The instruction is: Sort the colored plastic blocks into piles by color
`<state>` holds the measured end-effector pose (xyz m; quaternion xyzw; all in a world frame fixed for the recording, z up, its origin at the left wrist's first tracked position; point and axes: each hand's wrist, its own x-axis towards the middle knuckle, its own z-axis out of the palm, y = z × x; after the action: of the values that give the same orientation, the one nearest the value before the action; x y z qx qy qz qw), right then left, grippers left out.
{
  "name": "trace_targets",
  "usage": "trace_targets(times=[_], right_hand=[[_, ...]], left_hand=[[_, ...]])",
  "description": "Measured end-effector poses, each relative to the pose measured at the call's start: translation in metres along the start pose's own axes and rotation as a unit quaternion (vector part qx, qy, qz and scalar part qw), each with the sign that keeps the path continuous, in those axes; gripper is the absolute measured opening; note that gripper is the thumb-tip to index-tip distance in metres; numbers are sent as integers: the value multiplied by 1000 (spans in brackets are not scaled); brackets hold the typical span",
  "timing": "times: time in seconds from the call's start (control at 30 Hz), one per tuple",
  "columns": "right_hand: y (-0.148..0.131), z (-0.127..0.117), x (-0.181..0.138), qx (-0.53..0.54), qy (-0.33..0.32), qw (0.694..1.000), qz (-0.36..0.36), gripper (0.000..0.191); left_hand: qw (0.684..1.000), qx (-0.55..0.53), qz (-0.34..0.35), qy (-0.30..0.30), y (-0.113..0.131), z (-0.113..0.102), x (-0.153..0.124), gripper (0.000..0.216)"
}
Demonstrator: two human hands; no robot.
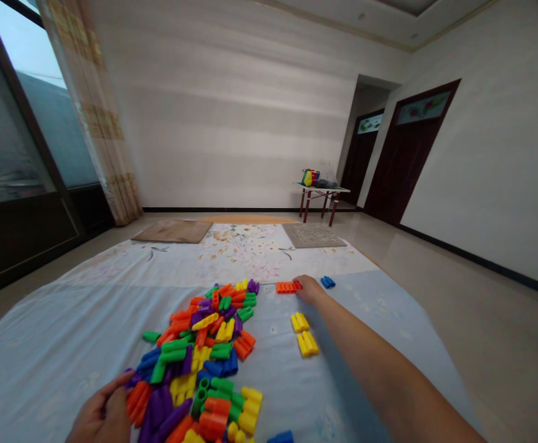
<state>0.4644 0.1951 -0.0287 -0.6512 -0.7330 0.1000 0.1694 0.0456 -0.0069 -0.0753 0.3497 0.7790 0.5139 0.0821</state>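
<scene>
My right hand [309, 289] reaches far forward, its fingers closed at the right end of a short row of orange toy building blocks [285, 287]. Two pairs of yellow blocks [307, 343] lie nearer me, and a small blue block [328, 282] sits to the right of that hand. At the lower left, my left hand [105, 409] is at the edge of a pile of mixed bullet-shaped blocks [171, 355]. Its fingertips pinch at a purple block [133, 378], which they partly hide, beside some orange ones [138, 399].
A light blue sheet [88, 332] lies under everything, with a floral cloth [245, 246] beyond it. Two mats, one brown [174, 231] and one grey [313, 235], rest at the far edge. A small table [328, 189] with bags stands by the wall. Another blue block [281, 437] lies close to me.
</scene>
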Motion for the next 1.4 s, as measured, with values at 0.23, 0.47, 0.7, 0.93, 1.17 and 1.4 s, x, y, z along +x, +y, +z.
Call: trace_targets(times=[0.23,0.47,0.7,0.93,1.17,1.4], right_hand=[[3,2,4,24,-6,1000,12,45],[3,6,2,41,9,998,41,34],[-4,9,-1,83,32,996,32,37],[-39,-8,-35,140,78,986,-34,35],[-114,10,-99,208,-8,950,-235,23],[-114,19,-97,151,28,972,-177,25]], left_hand=[[999,-8,-47,-9,15,-6,-7,34],[999,-2,-41,-15,25,-10,-8,32],[997,8,-71,-40,50,-19,-14,37],[998,-7,-55,-38,55,-19,-17,37],[998,-37,-43,-29,54,-16,-18,37],[998,-40,-36,-33,51,-16,-17,36]])
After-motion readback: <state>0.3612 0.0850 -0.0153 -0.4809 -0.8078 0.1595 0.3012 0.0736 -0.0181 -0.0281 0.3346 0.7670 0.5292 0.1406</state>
